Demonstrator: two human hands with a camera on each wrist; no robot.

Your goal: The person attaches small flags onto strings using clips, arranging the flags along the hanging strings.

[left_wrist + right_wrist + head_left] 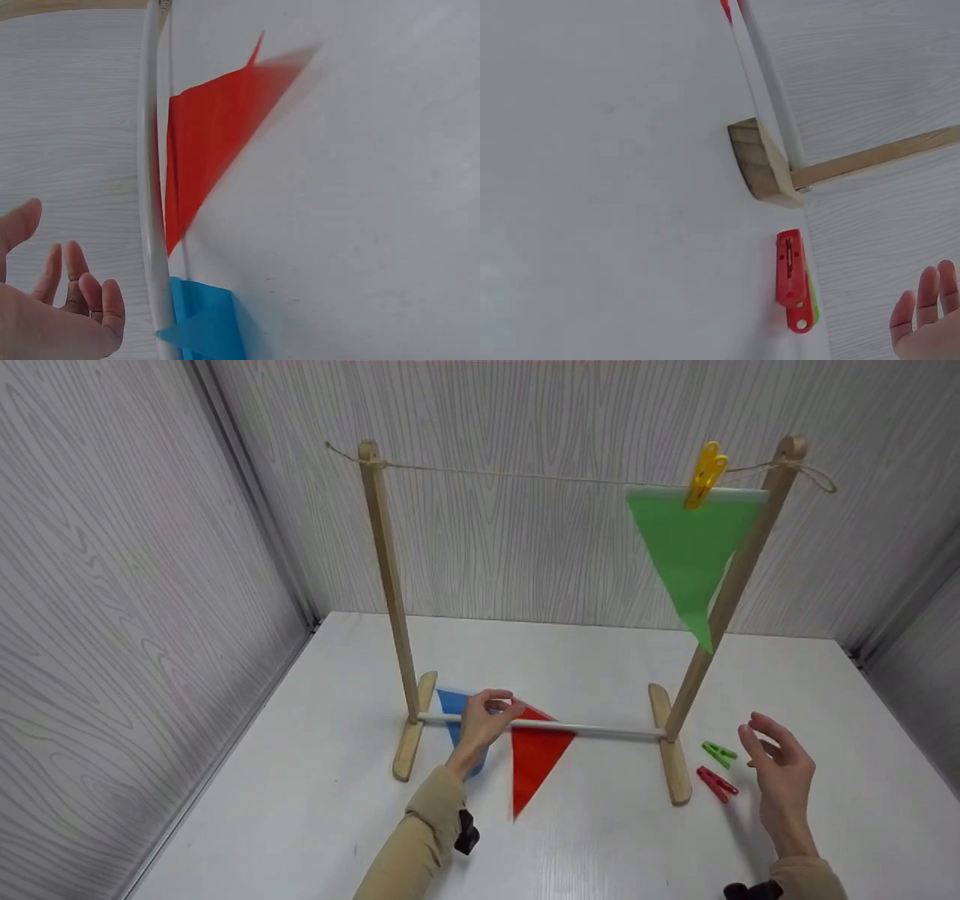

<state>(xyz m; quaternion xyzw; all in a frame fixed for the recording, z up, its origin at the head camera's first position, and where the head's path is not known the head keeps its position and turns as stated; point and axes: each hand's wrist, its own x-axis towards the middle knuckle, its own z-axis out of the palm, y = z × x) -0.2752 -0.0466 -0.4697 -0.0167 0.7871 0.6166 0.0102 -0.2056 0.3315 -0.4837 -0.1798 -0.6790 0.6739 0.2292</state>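
Note:
My left hand (486, 721) hovers by the white crossbar (615, 730), between a blue pennant (452, 703) and a red pennant (536, 757). Its fingers are loosely bent and apart, with nothing between them in the left wrist view. Part of the blue pennant is hidden behind this hand. At the right, my right hand (784, 769) is relaxed and holds nothing, beside a green clothespin (720, 754) and a red clothespin (718, 784). A green pennant (686, 547) hangs from the string (517, 475), clipped by a yellow clothespin (705, 476).
Two wooden posts (390, 585) on wooden feet (670, 765) carry the string and stand on a white table (300, 780). Grey wood-grain panels (525, 562) rise behind and at both sides.

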